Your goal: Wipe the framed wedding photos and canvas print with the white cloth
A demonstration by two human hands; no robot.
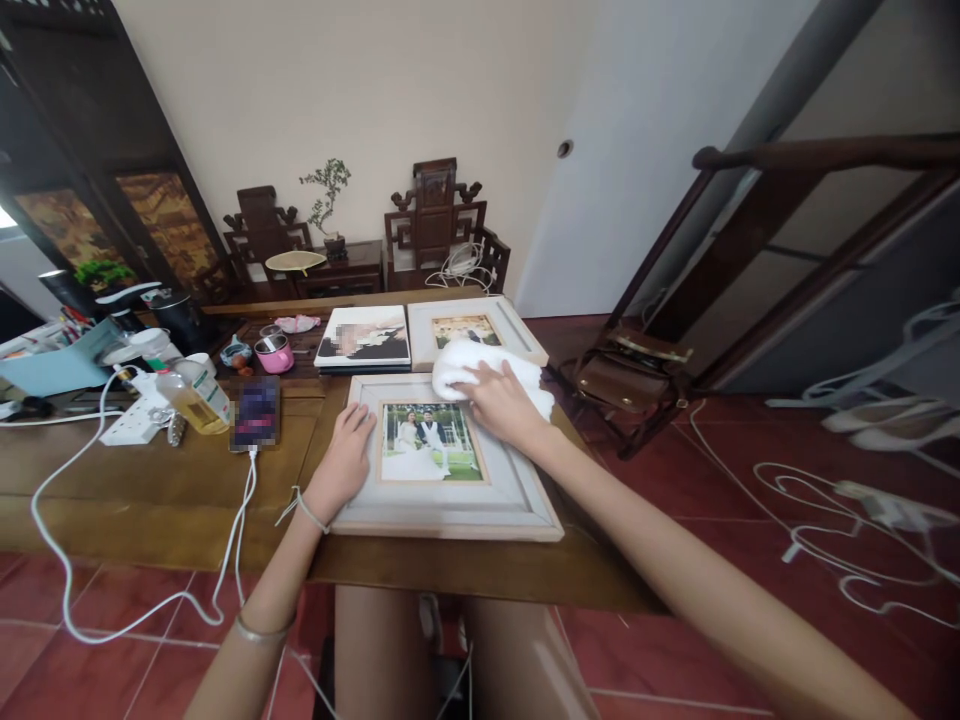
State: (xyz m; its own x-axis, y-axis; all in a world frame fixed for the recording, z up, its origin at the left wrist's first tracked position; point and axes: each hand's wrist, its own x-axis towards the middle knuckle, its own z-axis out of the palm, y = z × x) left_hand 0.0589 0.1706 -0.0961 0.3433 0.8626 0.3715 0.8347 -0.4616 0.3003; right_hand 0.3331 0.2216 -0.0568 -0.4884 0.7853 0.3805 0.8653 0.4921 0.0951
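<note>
Fingers spread, left hand [346, 460] lies flat on near picture frame [442, 460], while right hand [501, 400] presses white cloth [480, 365], fingers together, on its far right corner.

Cream wall [300, 80], red tiled floor [750, 470], carved dark chairs [435, 225], wooden railing [825, 155].

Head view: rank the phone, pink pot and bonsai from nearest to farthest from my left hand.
1. Phone: just left of the left hand.
2. Pink pot: farther back, on the left.
3. Bonsai: far back, across the room.
</note>
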